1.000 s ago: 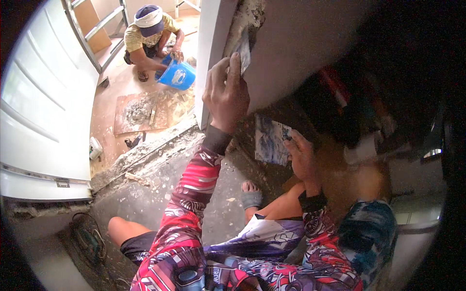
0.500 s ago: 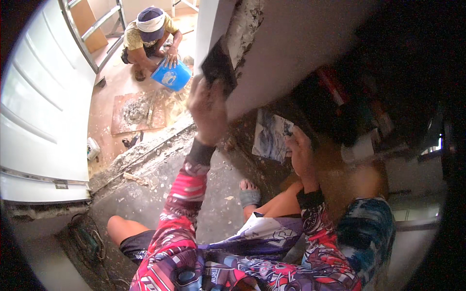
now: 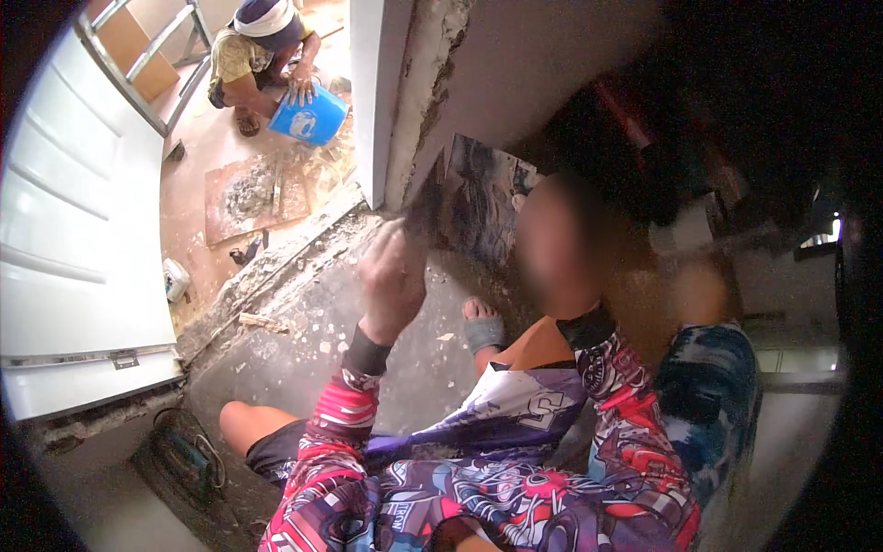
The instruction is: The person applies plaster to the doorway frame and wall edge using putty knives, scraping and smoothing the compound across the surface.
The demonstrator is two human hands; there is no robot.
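My left hand [image 3: 392,278] is closed around a dark flat-bladed scraper [image 3: 427,210], its blade partly lost in shadow. The blade is at the left edge of a smeared square board [image 3: 480,204], overlapping it in view; whether they touch is hard to tell. My right hand [image 3: 559,247] grips the board at its right side, though most of that hand is blurred. Grey and dark streaks cover the board's face. Just beyond it stands a wall corner with a rough, chipped edge [image 3: 434,87].
A co-worker [image 3: 244,69] crouches beyond the doorway, both hands at a blue bucket [image 3: 311,116]. Near them a board with a mortar heap [image 3: 248,193] lies on the floor. A white door [image 3: 83,212] stands left, a ladder [image 3: 156,55] behind it. Debris lines the threshold [image 3: 276,267].
My left hand has come down from the wall edge, bringing the scraper to the board. The board has been raised and moved left toward it. The view has shifted slightly.
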